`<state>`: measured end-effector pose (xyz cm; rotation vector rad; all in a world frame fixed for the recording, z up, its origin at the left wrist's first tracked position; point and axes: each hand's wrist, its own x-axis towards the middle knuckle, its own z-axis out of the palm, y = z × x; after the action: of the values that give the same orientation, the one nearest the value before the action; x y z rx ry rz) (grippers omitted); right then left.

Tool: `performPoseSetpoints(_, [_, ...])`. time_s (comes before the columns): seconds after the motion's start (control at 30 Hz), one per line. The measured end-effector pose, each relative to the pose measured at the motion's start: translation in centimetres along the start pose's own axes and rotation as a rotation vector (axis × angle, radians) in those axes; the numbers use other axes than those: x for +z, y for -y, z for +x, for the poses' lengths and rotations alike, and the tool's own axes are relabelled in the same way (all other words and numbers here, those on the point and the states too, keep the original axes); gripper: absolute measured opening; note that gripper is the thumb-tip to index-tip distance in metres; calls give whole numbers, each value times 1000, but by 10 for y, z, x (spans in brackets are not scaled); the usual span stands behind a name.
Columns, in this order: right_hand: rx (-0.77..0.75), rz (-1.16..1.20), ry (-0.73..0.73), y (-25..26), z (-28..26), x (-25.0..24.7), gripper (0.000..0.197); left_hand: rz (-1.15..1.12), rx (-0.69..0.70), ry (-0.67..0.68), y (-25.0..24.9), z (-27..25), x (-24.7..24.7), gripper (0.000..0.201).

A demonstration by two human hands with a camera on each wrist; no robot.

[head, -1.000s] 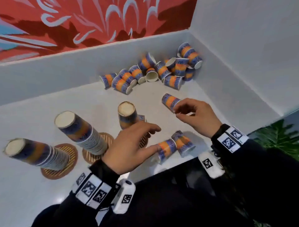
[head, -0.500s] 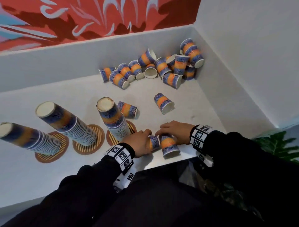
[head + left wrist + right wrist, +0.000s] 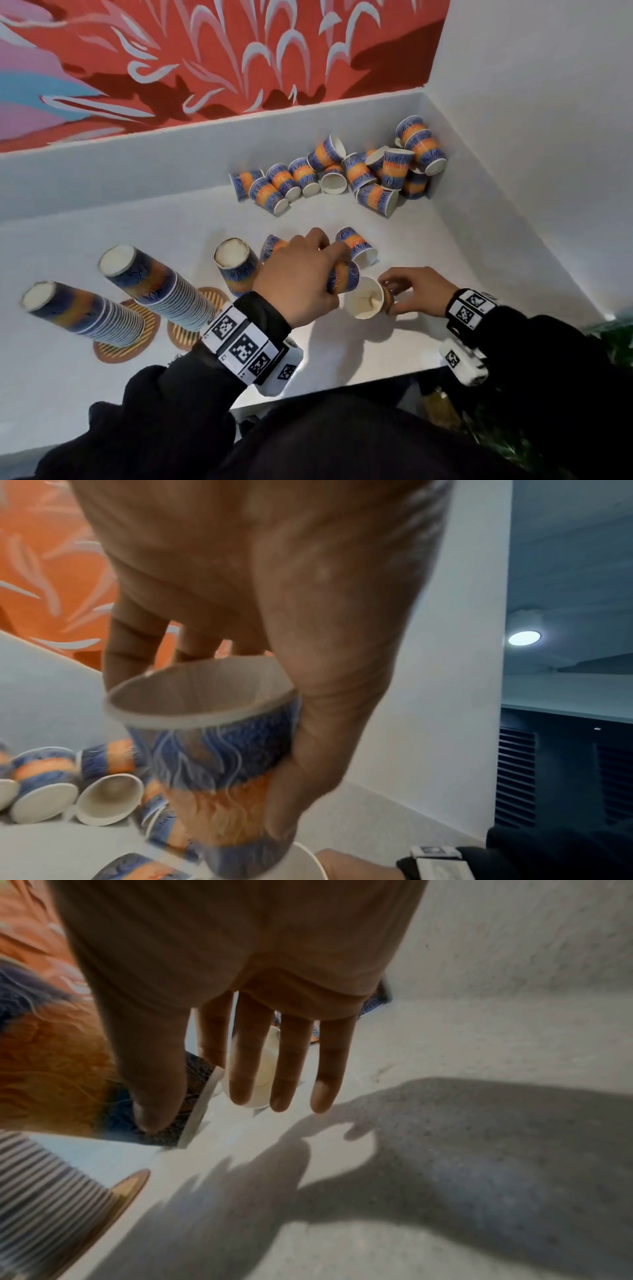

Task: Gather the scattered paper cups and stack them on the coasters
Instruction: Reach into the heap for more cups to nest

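Cup [image 3: 342,277] gripped in left fingers [image 3: 337,253], above right-hand cup [image 3: 364,302].

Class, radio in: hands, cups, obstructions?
Left hand grips one cup. Right hand holds an open cup facing it. Third stack close beside the left hand.

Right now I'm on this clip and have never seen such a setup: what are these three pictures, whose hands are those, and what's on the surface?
There is no robot here: a person wears three cameras. The wide picture comes from the head, looking down. The other two come from the wrists, looking along the fingers. The left hand holds a patterned paper cup, seen close up in the left wrist view. The right hand holds a second cup, its mouth toward the head camera. On the white surface, three cup stacks stand on coasters, and loose cups lie in the far corner.
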<state>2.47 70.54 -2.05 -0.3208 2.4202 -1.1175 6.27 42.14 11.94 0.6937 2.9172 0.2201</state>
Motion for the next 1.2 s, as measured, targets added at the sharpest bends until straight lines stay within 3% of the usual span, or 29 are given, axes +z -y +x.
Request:
performPoseSetpoints(0.13, [-55, 218, -103, 14, -3, 9, 54, -41, 61, 80, -11, 11, 4, 82])
performPoseSetpoints(0.3, [-144, 330, -151, 38, -8, 15, 52, -300, 142, -65, -13, 20, 9, 102])
performPoseSetpoints(0.47, [-231, 401, -198, 60, 0, 5, 61, -560, 95, -230, -2, 19, 2, 93])
performPoseSetpoints(0.6, [-244, 159, -201, 64, 26, -13, 77, -564, 51, -391, 5, 22, -15, 81])
performPoseSetpoints(0.7, [-63, -1, -341, 49, 69, -16, 87, -555, 51, -506, 10, 28, -35, 76])
performPoseSetpoints(0.8, [213, -13, -340, 26, 109, -1, 96, -496, 79, -601, 13, 35, -53, 73])
performPoseSetpoints(0.93, [272, 0, -338, 7, 130, 16, 79, -454, 47, -638, 18, 38, -61, 81])
performPoseSetpoints(1.07, [69, 173, -483, 19, 119, -14, 69, -470, -86, -535, 27, 38, -60, 98])
performPoseSetpoints(1.13, [-114, 312, -576, 53, 99, -49, 64, -422, -121, -479, 29, 42, -60, 94])
performPoseSetpoints(1.2, [-328, 305, -642, 99, 74, -86, 56, -359, -135, -445, 29, 48, -59, 88])
